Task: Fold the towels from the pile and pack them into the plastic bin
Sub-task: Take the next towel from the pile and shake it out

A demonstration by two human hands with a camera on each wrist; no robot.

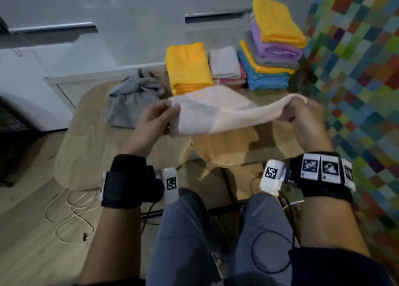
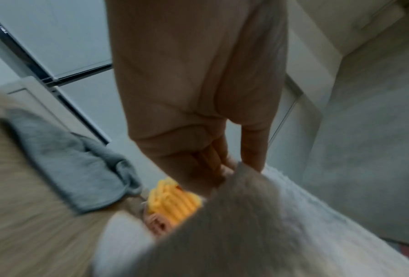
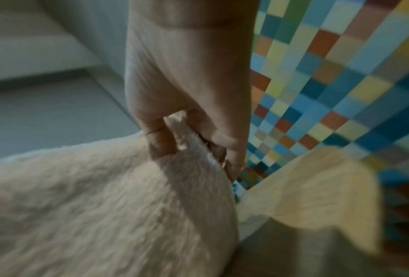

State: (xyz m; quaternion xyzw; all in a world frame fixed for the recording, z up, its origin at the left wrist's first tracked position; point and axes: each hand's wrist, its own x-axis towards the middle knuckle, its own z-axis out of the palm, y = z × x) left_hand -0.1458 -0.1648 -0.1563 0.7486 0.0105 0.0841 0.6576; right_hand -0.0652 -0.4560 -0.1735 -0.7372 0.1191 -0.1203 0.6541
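Observation:
A pale pink towel [image 1: 220, 112] hangs stretched between my two hands above the wooden table [image 1: 97, 145]. My left hand [image 1: 172, 109] pinches its left corner between thumb and fingers; the left wrist view shows that hand [image 2: 231, 168] on the edge of the towel [image 2: 257, 224]. My right hand [image 1: 289, 109] grips the right corner, and the right wrist view shows that hand [image 3: 186, 142] with cloth bunched in it and the towel [image 3: 92, 206] hanging below. A tan towel [image 1: 224, 147] lies flat on the table under the held one. What looks like a clear plastic bin [image 1: 146, 26] stands behind the table.
A crumpled grey towel [image 1: 133, 99] lies at the table's back left. Folded stacks stand at the back: an orange stack [image 1: 187, 67], a white and pink stack [image 1: 226, 65] and a tall mixed stack [image 1: 272, 48]. Cables [image 1: 71, 210] trail on the floor at left.

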